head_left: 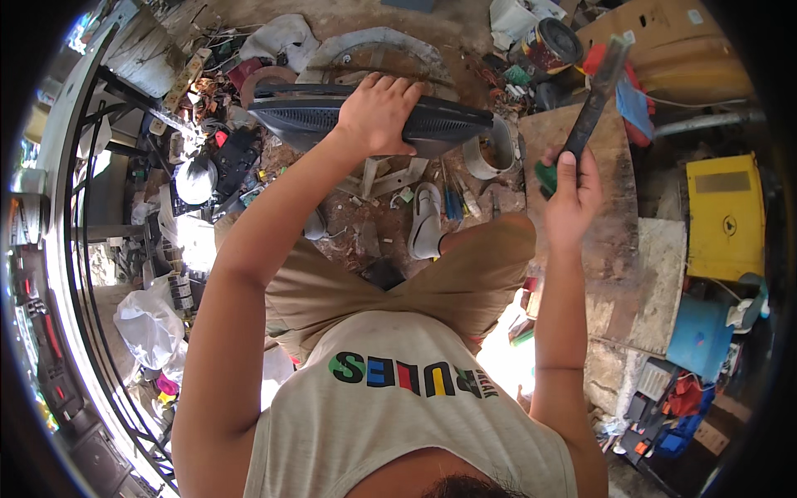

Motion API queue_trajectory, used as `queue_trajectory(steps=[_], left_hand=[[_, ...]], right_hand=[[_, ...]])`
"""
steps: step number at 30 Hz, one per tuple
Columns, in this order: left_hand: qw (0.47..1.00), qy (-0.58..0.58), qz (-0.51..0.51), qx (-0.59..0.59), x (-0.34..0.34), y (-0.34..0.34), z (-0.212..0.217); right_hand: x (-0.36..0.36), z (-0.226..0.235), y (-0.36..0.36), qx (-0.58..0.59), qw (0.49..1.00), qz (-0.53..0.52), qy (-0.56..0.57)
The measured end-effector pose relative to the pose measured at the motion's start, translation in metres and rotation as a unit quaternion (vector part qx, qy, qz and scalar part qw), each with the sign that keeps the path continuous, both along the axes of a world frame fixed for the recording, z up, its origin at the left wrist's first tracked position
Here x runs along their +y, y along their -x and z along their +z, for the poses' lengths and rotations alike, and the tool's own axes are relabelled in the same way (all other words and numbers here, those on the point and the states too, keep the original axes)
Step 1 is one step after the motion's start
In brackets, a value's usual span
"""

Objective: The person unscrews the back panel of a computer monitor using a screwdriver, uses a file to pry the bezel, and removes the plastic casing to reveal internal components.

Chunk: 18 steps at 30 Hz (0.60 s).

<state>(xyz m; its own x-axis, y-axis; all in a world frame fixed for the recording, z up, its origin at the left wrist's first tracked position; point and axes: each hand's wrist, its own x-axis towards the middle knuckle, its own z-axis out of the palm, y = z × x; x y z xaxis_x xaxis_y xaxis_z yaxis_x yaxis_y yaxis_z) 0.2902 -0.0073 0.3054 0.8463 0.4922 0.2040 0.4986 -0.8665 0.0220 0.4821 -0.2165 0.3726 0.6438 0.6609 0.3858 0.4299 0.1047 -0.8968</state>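
Observation:
My left hand (380, 114) grips the upper edge of a wide black plastic housing with vent holes (452, 126); it looks like a flat monitor seen nearly edge-on. The fingers lie over its far edge, with the thumb on the near side. The housing is tilted above a low round stand with a pale rim (378, 37). Raised on the right, my right hand (573, 195) is closed around a long flat dark blade (591, 112) with a green handle end. The blade points up and away, apart from the housing, and its tip is slightly blurred.
A wooden board (581, 224) lies under my right arm, with a yellow metal box (725, 217) beyond it. Behind the housing's right end stands a whitish bucket (491, 153). Scrap and wires (220, 91) cover the left floor beside a metal-framed table (70, 207).

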Motion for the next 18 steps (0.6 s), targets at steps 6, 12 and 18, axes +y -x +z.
queue_trajectory(steps=[6,12,18], left_hand=[[1.000,0.002,0.004,0.013,-0.005,-0.012,0.003],[0.999,-0.004,0.030,0.035,-0.013,-0.010,0.007],[0.999,-0.004,-0.028,-0.025,-0.006,-0.024,0.004]], right_hand=[[-0.116,-0.181,-0.161,-0.091,0.904,-0.170,0.381],[-0.194,-0.405,-0.146,0.188,0.730,-0.153,0.639],[-0.147,-0.438,-0.150,0.061,0.842,-0.129,0.520]])
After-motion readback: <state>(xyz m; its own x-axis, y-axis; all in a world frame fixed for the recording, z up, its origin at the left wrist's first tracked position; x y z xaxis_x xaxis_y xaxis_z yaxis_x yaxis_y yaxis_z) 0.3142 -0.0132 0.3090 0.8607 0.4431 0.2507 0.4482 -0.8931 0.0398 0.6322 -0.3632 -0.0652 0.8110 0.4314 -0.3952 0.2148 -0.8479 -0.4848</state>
